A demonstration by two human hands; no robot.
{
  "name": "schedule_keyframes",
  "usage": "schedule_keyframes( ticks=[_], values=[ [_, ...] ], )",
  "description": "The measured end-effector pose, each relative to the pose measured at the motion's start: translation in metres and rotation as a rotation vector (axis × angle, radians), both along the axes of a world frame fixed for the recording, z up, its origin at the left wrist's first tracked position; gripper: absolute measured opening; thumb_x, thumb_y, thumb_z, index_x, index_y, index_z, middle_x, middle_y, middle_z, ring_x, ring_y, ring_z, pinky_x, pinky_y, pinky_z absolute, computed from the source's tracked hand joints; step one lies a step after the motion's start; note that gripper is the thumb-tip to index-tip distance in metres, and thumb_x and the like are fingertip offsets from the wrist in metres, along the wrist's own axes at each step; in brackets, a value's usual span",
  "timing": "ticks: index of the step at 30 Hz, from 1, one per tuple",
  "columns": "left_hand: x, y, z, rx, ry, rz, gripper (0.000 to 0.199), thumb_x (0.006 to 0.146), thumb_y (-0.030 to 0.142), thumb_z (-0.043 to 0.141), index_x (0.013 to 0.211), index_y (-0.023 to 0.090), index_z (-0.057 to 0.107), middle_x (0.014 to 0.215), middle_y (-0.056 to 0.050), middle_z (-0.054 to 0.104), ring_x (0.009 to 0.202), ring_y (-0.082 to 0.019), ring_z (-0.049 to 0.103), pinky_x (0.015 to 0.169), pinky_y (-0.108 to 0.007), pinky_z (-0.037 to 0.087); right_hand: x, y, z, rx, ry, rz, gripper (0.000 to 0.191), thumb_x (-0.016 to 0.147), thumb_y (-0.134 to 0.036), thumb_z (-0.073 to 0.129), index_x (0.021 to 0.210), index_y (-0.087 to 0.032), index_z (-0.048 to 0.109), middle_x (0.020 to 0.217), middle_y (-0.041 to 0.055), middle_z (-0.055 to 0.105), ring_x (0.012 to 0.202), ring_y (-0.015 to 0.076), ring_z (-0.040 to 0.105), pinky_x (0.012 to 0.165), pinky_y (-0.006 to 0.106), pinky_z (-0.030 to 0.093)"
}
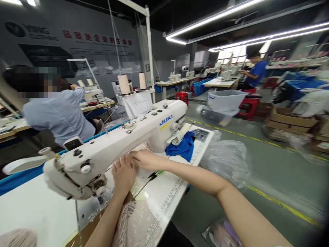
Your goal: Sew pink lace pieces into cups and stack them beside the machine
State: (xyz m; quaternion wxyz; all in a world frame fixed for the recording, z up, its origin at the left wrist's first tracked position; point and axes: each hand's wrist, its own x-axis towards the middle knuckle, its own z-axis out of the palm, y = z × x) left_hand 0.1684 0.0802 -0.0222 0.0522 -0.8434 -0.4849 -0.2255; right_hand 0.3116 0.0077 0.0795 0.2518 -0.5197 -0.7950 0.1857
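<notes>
Both my hands are together beneath the arm of a white sewing machine (138,128). My left hand (125,173) has its fingers bent over pale pink lace fabric (144,146), fingertips partly hidden. Touching it from the right, my right hand (145,159) has its fingers closed at the same fabric; what lies under them is hidden. More lace (138,219) hangs over the table's near edge, beside my left forearm. A dark pair of thread snips (153,176) with a bit of green lies just below my right wrist.
Blue cloth (182,147) and a rolled pale strip (177,138) lie by the machine's right end. Thread cones (124,84) stand behind it. A person in a light blue shirt (59,115) sits left. Plastic bags (226,161) and a clear bin (226,102) are on the floor right.
</notes>
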Motion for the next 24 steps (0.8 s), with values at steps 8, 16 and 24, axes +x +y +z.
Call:
schedule_keyframes(
  ticks=[8, 16, 24],
  values=[
    [-0.001, 0.003, -0.006, -0.001, 0.044, 0.020, 0.066, 0.101, 0.047, 0.025, 0.144, 0.002, 0.047, 0.151, -0.023, 0.045, 0.140, -0.044, 0.037, 0.116, -0.062, 0.026, 0.147, -0.209, -0.050, -0.137, -0.163, -0.760, 0.035, 0.097, -0.020, 0.033, 0.097, -0.023, 0.068, 0.102, 0.0069, 0.074, 0.093, 0.0212, 0.070, 0.082, 0.035, 0.055],
    [-0.001, 0.006, 0.011, -0.091, 0.028, -0.021, 0.068, 0.100, 0.050, 0.022, 0.149, 0.006, 0.041, 0.155, -0.023, 0.039, 0.146, -0.041, 0.032, 0.118, -0.065, 0.020, 0.228, -0.343, -0.069, -0.258, -0.520, -1.454, 0.037, 0.086, -0.019, 0.041, 0.080, -0.020, 0.077, 0.113, 0.0295, 0.068, 0.066, 0.0329, 0.071, 0.052, 0.042, 0.045],
    [-0.050, -0.069, 0.009, 0.058, 0.029, -0.379, 0.052, 0.101, 0.044, 0.037, 0.142, 0.017, 0.052, 0.143, -0.011, 0.058, 0.132, -0.030, 0.055, 0.113, -0.051, 0.041, 0.172, -0.243, -0.039, -0.100, -0.578, -1.105, 0.041, 0.099, -0.033, 0.037, 0.116, -0.024, 0.074, 0.102, 0.0137, 0.076, 0.099, 0.0323, 0.071, 0.082, 0.046, 0.054]
  ],
)
